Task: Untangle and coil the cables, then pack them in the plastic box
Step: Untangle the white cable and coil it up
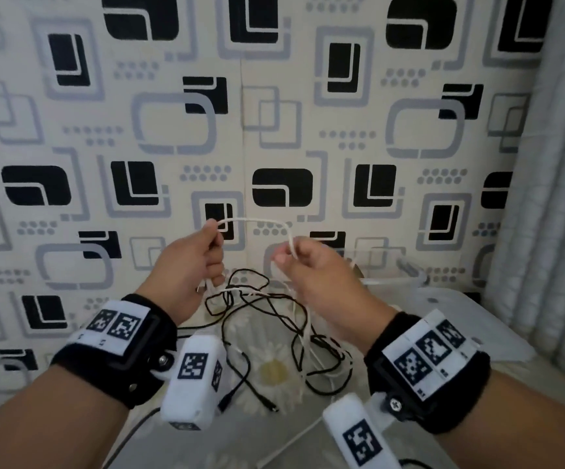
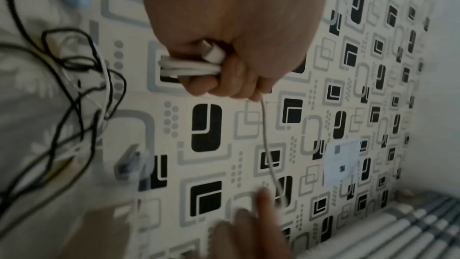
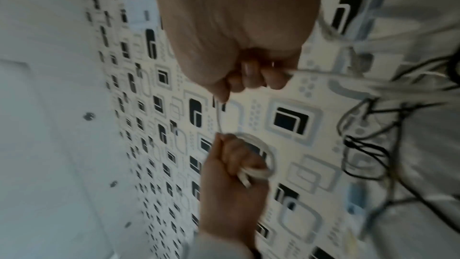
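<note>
The left hand is closed round several loops of the white cable, its plug tucked against the palm. From there the cable arches over to the right hand, whose curled fingers pinch it. Below both hands the black cables lie tangled on the flowered cloth. The clear plastic box stands right of the tangle.

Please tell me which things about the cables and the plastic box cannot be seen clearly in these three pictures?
- Plastic box: head view, right hand covers its near side; contents unclear.
- White cable: its far end is lost in the tangle of black cables.
- Coil in the left hand: fingers hide the loop count.
- Right wrist view: cables at the right edge are blurred.
</note>
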A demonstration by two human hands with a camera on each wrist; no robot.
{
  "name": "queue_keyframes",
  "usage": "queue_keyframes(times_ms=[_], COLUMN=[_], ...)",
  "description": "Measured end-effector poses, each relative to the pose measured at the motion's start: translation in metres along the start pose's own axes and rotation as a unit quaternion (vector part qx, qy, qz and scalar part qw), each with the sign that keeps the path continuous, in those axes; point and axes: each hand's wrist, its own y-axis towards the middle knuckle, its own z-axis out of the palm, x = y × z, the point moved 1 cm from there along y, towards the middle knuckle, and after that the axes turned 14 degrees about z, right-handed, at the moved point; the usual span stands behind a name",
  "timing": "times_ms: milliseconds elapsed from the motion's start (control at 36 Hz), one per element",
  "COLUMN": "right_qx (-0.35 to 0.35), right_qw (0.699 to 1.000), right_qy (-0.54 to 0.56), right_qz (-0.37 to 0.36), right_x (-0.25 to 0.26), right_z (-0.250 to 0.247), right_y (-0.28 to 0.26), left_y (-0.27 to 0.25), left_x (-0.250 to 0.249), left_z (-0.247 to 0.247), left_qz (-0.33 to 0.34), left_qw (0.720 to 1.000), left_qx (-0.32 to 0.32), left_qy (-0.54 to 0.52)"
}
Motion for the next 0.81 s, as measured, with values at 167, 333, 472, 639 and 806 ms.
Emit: queue_keyframes(times_ms=[167,333,472,639,806], right_qx=[-0.155,-0.199,-0.195,-0.151,-0.098], right_qw=[0.971,0.958,0.966,0.978,0.994], right_qy=[0.153,0.200,0.171,0.129,0.015], right_qz=[-0.097,-0.047,0.018,0.060,0.037], right_x=[0.029,0.003,-0.029,-0.059,-0.076], right_z=[-0.033,-0.031,-0.024,-0.010,0.003], right_y=[0.010,0.045,0.069,0.083,0.088], left_y=[-0.014,-0.025,-0.010,0.018,0.033], left_x=[0.020,0.033,0.047,0.073,0.096], left_z=[-0.003,0.016,0.010,-0.006,-0.018], left_qz=[-0.017,0.012,-0.025,-0.058,-0.068], left_qw=[0.973,0.940,0.941,0.890,0.809], left_qx=[0.225,0.339,0.281,0.264,0.295], left_qy=[0.040,-0.034,-0.187,-0.369,-0.503])
